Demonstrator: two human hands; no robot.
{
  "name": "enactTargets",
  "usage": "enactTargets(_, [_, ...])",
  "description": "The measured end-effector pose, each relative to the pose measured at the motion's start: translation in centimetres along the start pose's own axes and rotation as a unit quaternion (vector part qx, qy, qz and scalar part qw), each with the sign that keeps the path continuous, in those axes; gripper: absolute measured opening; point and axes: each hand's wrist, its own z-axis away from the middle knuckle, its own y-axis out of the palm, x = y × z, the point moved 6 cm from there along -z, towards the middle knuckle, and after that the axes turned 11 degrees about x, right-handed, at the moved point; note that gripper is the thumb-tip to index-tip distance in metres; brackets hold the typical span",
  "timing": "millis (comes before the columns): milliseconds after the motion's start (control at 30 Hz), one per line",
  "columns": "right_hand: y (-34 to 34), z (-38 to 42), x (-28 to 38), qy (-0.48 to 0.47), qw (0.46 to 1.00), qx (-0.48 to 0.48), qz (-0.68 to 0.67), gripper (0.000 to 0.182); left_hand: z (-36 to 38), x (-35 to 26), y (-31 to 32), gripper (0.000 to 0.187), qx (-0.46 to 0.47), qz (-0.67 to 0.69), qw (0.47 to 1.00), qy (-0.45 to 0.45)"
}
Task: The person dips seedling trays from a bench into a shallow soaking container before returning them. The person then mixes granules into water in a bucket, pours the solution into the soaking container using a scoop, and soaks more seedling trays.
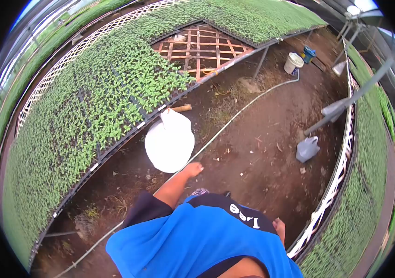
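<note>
My left hand [194,169] hangs forward over the dirt path, its fingers curled in with nothing showing in them. Just beyond and to its left is a large rounded white bag [169,144], below the edge of the seedling bench. A pale hose [235,116] runs along the ground and passes close by this hand in the view. At the right side of my blue shirt [197,234], part of my right hand [279,226] shows beside my body; the shirt hides much of it, and I cannot tell how its fingers are set.
Trays of green seedlings [100,92] cover the left bench, with bare wooden lattice [200,46] in one gap. Ahead stand a white bucket [294,62] and a blue container [308,54]. A grey plastic bag [307,149] sits near a slanting metal post [352,104]. Another bench [345,241] borders the path.
</note>
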Motion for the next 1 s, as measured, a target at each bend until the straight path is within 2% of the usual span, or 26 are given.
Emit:
enactTargets(33, [0.3,-4.0,4.3,-0.006,1.0,-0.007,0.009,0.024,1.0,1.0,0.3,0.035,0.089,-0.04,0.993,-0.073])
enactTargets(67, [1.0,-7.3,8.8,-0.012,1.0,-0.014,0.017,0.026,0.6,4.3,2.4,0.043,0.143,-0.155,0.975,-0.077])
enactTargets(100, [3.7,-8.0,14.3,-0.067,0.998,0.003,0.02,0.02,1.9,6.0,2.8,0.043,0.146,-0.185,0.967,-0.098])
enactTargets(133, [6.9,-8.1,20.0,-0.122,0.992,0.021,0.021,0.015,3.3,7.7,2.8,0.042,0.118,-0.141,0.972,-0.146])
enactTargets(200, [14.4,-8.0,29.2,-0.183,0.975,0.098,0.082,0.026,4.1,10.1,3.4,0.041,0.113,-0.138,0.971,-0.158])
enactTargets(267, [23.3,-7.4,36.5,-0.212,0.955,0.183,0.1,0.031,6.0,10.1,2.0,0.039,0.009,-0.089,0.98,-0.178])
enactTargets(333, [33.1,-5.8,42.4,-0.238,0.926,0.274,0.108,0.031,6.7,10.9,2.5,0.04,0.088,-0.062,0.959,-0.263])
enactTargets(400, [42.0,-3.8,46.3,-0.254,0.891,0.358,0.116,0.029,6.2,13.4,4.2,0.04,0.097,-0.038,0.944,-0.312])
enactTargets(467, [51.1,-1.1,49.7,-0.265,0.855,0.425,0.133,0.028,5.0,16.2,5.9,0.04,0.032,-0.014,0.945,-0.326])
enactTargets(533, [58.4,1.7,51.3,-0.258,0.825,0.477,0.16,0.027,3.9,14.8,4.4,0.04,0.023,-0.01,0.946,-0.324])
enactTargets(567, [62.0,2.9,52.3,-0.248,0.809,0.504,0.172,0.026,2.9,14.6,3.0,0.04,-0.049,0.095,0.937,-0.331])
enactTargets(633, [68.9,4.8,54.2,-0.258,0.774,0.542,0.204,0.025,2.3,13.9,1.9,0.039,-0.184,0.299,0.874,-0.337])
enactTargets(733, [78.1,7.1,56.0,-0.259,0.746,0.57,0.226,0.021,1.6,12.0,-1.6,0.033,-0.281,0.428,0.791,-0.335])
enactTargets(833, [86.7,7.6,56.9,-0.231,0.739,0.59,0.231,0.017,1.8,11.6,-2.8,0.029,-0.423,0.503,0.687,-0.31])
enactTargets(867, [88.9,8.1,57.1,-0.23,0.737,0.593,0.23,0.017,2.0,11.1,-3.0,0.028,-0.429,0.519,0.67,-0.314])
enactTargets(967, [95.7,7.6,57.1,-0.213,0.731,0.606,0.227,0.016,4.0,9.3,-0.7,0.028,-0.43,0.535,0.577,-0.442])
enactTargets(1000, [97.6,7.3,57.2,-0.205,0.74,0.598,0.23,0.017,4.4,9.2,1.3,0.028,-0.433,0.541,0.555,-0.46])
